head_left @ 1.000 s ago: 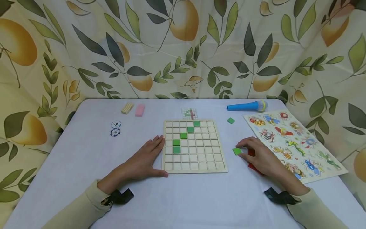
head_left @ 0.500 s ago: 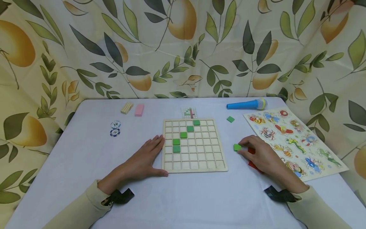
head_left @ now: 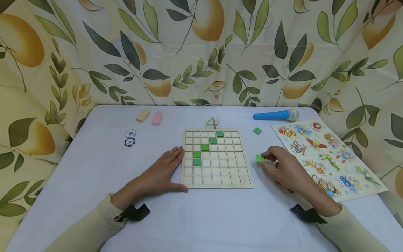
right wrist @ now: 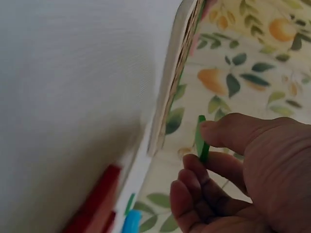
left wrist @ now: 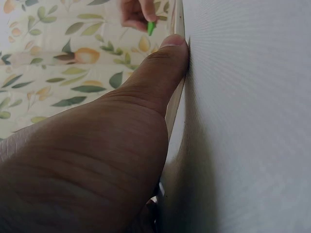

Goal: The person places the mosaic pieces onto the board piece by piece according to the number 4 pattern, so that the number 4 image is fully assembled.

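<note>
A pale wooden grid board [head_left: 217, 181] lies flat in the middle of the table in the head view, with several green square tiles set in its cells along a diagonal. My left hand [head_left: 158, 174] rests against the board's left side, fingers straight, thumb at the near left corner. Right of the board, my right hand [head_left: 284, 171] pinches a green square tile [head_left: 260, 158] between thumb and fingers. In the right wrist view that tile [right wrist: 200, 138] is held up off the table. Red pieces [right wrist: 97, 199] lie below this hand, mostly hidden from the head view.
A loose green tile [head_left: 257, 131] and a blue toy microphone [head_left: 275, 114] lie at the back right, beside an insect picture board [head_left: 330, 159]. Behind the grid is a small pattern card [head_left: 212, 122]. Poker chips [head_left: 129, 138], a pink block [head_left: 156, 118] and a stick bundle [head_left: 143, 116] lie left.
My right hand has lifted the green tile slightly and turned it to face the head camera more. My left hand stays against the board. The head view has shifted a little.
</note>
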Available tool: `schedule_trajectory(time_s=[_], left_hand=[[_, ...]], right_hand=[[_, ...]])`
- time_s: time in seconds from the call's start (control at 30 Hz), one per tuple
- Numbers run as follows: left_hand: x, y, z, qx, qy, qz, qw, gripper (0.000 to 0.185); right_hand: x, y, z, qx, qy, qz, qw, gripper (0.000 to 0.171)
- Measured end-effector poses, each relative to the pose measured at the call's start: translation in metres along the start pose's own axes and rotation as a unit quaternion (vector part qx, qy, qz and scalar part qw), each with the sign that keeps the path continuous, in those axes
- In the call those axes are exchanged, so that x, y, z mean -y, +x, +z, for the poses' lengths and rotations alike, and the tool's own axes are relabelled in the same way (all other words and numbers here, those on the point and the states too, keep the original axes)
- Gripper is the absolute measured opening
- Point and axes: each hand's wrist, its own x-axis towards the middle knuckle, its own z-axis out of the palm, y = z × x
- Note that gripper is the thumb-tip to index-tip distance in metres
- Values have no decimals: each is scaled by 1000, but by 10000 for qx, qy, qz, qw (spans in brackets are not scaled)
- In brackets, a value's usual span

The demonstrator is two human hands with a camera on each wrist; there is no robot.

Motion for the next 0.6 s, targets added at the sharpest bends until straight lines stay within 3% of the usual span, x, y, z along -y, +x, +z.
schedule_trajectory(time_s=[0.33,0.6], left_hand=[[-2,0,-3,10,-50,35,10000,133],[1,1,-2,30,-92,18,10000,133]], right_hand=[[63,36,9,1069,-5,-475,9931,27],[96,69,40,1642,151,-867,9825,22]])
